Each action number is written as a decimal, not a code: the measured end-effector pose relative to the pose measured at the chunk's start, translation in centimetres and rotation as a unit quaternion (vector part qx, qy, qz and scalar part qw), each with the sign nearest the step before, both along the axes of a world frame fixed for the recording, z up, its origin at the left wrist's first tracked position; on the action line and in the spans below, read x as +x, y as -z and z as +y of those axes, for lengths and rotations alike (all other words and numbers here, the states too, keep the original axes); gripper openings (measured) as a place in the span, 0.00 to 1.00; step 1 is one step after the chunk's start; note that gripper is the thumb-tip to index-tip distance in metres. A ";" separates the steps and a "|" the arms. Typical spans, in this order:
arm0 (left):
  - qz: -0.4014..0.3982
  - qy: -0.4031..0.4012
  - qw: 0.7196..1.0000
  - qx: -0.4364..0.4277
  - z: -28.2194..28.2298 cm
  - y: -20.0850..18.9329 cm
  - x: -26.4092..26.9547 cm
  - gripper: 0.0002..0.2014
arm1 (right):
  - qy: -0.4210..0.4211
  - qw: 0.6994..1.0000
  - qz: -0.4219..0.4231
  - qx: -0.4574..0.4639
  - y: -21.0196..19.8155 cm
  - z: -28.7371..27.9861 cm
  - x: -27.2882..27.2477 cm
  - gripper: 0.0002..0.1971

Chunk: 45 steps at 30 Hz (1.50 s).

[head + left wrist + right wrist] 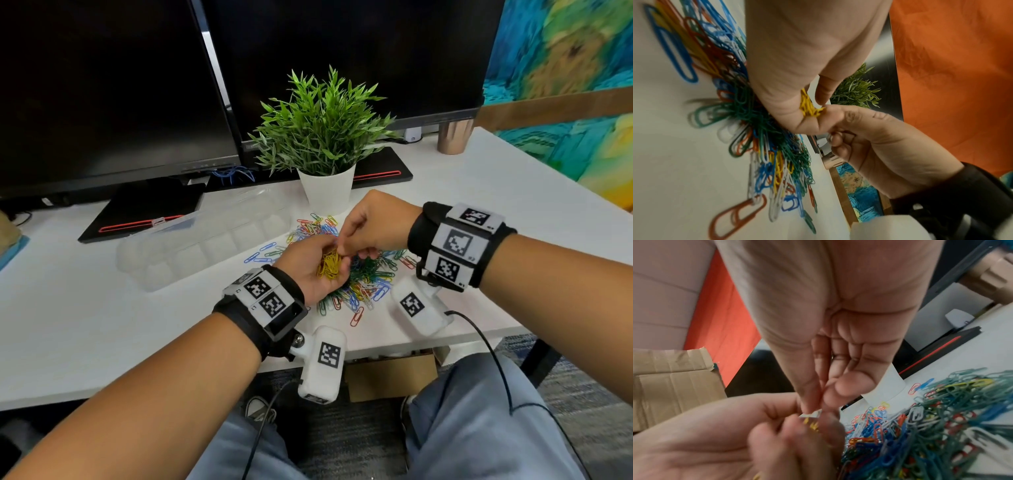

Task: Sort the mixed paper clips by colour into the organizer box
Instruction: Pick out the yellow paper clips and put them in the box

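A heap of mixed paper clips [368,277] in green, blue, red, yellow and white lies on the white desk [102,325]. My left hand [334,260] is palm up above the heap and cups a bunch of yellow paper clips [329,267] in its curled fingers. My right hand [344,248] reaches in from the right, and its thumb and forefinger pinch at the top of that bunch. In the left wrist view the yellow paper clips [808,105] sit between the left thumb and fingers. The clear organizer box [205,246] lies open to the left, apart from both hands.
A potted plant [325,137] in a white pot stands just behind the heap. Two dark monitors [102,85] with black bases fill the back. A copper tumbler [454,137] stands at the back right. A cardboard box [390,377] sits under the desk's front edge.
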<state>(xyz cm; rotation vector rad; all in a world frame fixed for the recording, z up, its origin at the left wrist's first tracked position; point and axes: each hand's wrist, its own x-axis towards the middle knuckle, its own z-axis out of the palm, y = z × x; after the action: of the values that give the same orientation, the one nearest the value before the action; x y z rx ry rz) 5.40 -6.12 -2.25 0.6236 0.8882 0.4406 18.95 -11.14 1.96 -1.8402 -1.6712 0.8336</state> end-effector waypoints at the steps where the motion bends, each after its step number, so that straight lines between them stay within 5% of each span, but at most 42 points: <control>1: 0.025 0.015 1.000 0.007 0.0 0.0 -0.1 0.09 | 0.007 1.000 -0.004 0.008 0.0 -0.1 -0.1 0.03; 9: 0.073 0.047 0.996 0.037 0.3 -0.4 -1.1 0.21 | -0.020 0.978 -0.163 -0.131 0.9 -0.8 0.2 0.06; 28: 0.066 0.022 0.997 0.035 0.7 0.2 -1.0 0.17 | -0.040 0.942 -0.324 -0.081 1.7 0.3 0.2 0.08; 37: 0.053 -0.038 0.998 0.021 1.0 0.5 -1.0 0.12 | 0.018 0.982 -0.181 -0.058 -0.3 0.6 1.4 0.06; 41: 0.039 -0.057 0.997 0.024 0.9 0.5 -0.8 0.08 | -0.029 0.993 -0.104 -0.053 -1.7 0.7 0.5 0.06; 45: 0.037 -0.002 0.999 0.020 0.5 0.2 -0.8 0.05 | -0.071 0.988 -0.132 -0.048 -1.6 0.8 -0.9 0.06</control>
<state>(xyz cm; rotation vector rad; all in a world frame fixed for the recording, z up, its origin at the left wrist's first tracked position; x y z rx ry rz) 4.64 -5.57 -2.40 0.6781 0.9529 0.4416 18.06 -10.31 3.52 -1.9852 -1.9771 0.7664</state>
